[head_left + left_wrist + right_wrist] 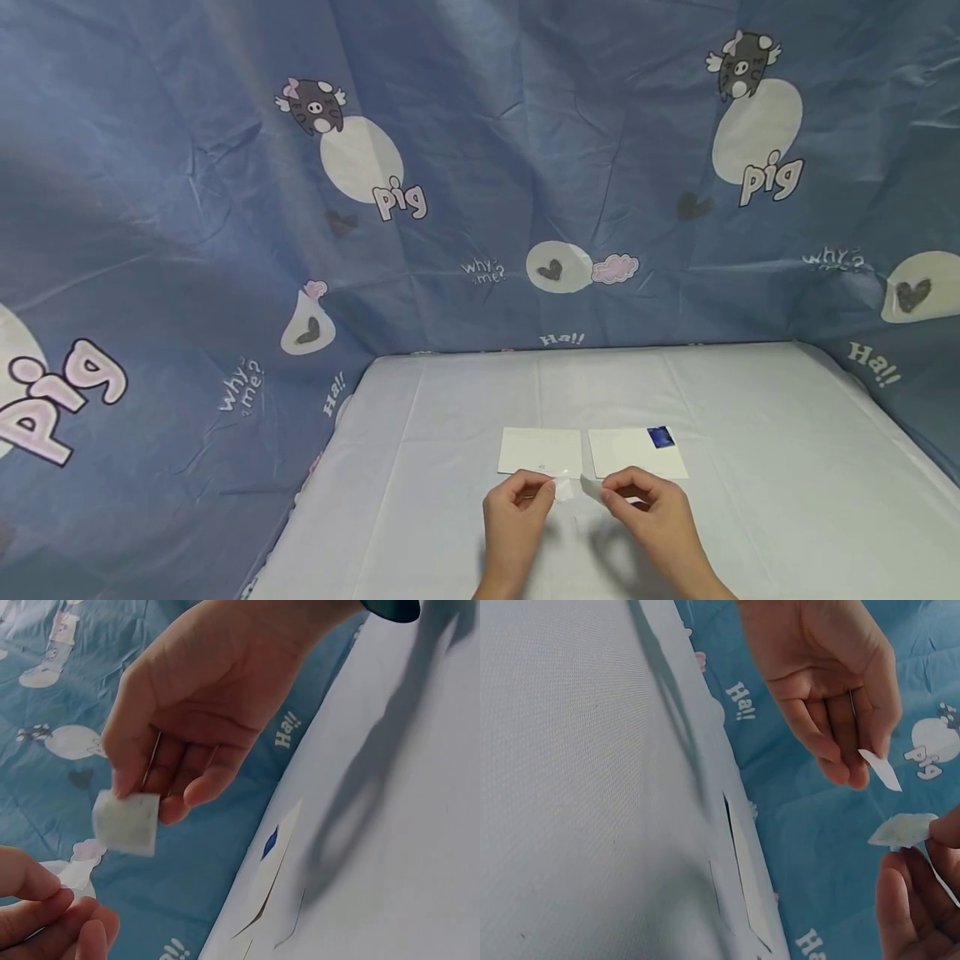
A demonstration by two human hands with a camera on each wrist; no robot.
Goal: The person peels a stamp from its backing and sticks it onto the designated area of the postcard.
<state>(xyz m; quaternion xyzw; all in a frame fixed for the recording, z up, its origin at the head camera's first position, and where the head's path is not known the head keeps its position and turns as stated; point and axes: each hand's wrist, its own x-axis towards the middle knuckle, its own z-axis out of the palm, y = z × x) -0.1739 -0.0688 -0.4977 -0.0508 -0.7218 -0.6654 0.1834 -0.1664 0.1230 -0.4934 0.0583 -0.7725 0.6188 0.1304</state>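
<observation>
right fingers (129, 771) pinching pale square (129, 826), blue cloth (206, 851)

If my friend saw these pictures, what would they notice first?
Probably the winged cartoon pigs at the upper left and upper right of the blue backdrop. Next, low in the head view, the left hand pinches a small white piece and the right hand a small pale square. Beyond them, two white cards lie side by side, the right one with a blue patch at its far right corner.
</observation>
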